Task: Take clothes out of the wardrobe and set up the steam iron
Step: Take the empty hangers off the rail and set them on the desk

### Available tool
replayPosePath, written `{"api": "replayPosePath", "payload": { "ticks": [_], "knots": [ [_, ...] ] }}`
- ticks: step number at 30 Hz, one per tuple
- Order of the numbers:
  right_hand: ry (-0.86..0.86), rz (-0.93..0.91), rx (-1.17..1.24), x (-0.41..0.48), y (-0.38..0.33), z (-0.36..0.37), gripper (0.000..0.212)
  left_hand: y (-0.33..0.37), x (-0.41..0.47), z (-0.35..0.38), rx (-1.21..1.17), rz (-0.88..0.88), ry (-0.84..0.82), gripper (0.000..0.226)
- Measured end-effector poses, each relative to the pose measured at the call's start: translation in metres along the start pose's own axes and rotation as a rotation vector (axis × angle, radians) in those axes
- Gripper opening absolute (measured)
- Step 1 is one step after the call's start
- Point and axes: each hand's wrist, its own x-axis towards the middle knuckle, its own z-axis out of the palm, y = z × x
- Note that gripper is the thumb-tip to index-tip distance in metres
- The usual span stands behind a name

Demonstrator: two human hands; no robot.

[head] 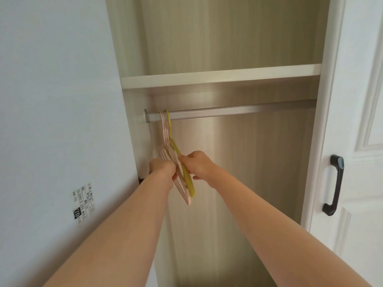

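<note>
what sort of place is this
Most likely a bedroom or dressing area at home, in front of an open wardrobe: a metal hanging rail carries pink hangers and a yellow hanger, a shelf sits above it, and a white panelled door with a dark handle stands at right.

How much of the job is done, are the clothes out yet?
Done: the door is open and the rail carries no clothes. In hand: the left hand grips the pink hangers, the right hand holds the yellow hanger, all hooked on the rail. Left: no iron shows, so setting it up probably remains.
</note>
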Motion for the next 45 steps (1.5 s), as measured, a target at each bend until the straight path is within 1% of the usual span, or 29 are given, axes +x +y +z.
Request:
{"api": "replayPosePath", "payload": {
  "ticks": [3,5,8,11,14,16,21,24,32,36,40,42,45],
  "knots": [
    [-0.012,0.043,0.031,0.001,0.002,0.002,0.036,0.0,0.0,-0.002,0.013,-0.009,-0.024,0.008],
    [-0.03,0.064,0.032,0.002,0.003,0.003,0.029,0.001,-0.001,-0.003,0.035,-0.006,-0.049,0.014],
    [-0.054,0.079,0.028,0.003,0.003,0.004,0.026,0.004,-0.003,-0.006,0.06,0.004,-0.058,0.016],
    [-0.044,0.074,0.022,0.004,0.002,0.006,0.026,0.005,-0.005,-0.008,0.042,-0.01,-0.068,0.008],
    [-0.014,0.047,-0.014,0.004,0.001,0.007,0.018,0.005,-0.003,-0.005,0.0,-0.026,-0.079,0.026],
    [0.024,0.038,-0.052,0.004,-0.001,0.006,0.014,0.005,-0.001,-0.003,-0.037,-0.037,-0.071,0.031],
    [0.109,0.013,-0.127,-0.002,-0.008,-0.01,0.027,0.011,-0.007,0.001,-0.217,-0.075,-0.097,0.027],
    [0.151,-0.008,-0.15,-0.007,-0.015,-0.017,0.027,0.021,-0.016,0.002,-0.289,-0.084,-0.126,0.02],
    [0.24,-0.002,-0.103,-0.028,-0.017,-0.034,0.025,0.036,-0.051,0.005,-0.336,-0.125,-0.248,0.023],
    [0.297,0.001,-0.096,-0.053,-0.009,-0.04,0.026,0.024,-0.068,0.006,-0.317,-0.154,-0.279,0.024],
    [0.321,0.026,-0.037,-0.084,0.007,-0.039,0.024,0.006,-0.09,0.001,-0.31,-0.198,-0.305,0.021],
    [0.329,0.047,-0.042,-0.105,0.016,-0.036,0.023,-0.009,-0.106,-0.004,-0.312,-0.22,-0.292,0.019],
    [0.349,0.081,-0.037,-0.141,0.034,-0.03,0.023,-0.039,-0.134,-0.012,-0.323,-0.253,-0.26,0.023]
  ]
}}
